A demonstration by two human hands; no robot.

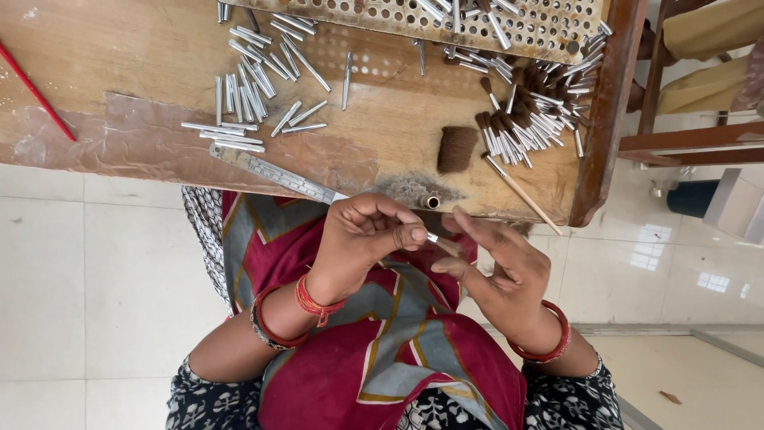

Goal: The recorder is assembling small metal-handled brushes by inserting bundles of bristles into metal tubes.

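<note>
No packages, labels, signs or screens are showing anywhere in this view. Nothing on the worn wooden workbench point(119, 72) is carrying a wrapper, tag or printed panel, and nothing of that kind is showing on the pale tiled floor point(79, 263) around it.
</note>
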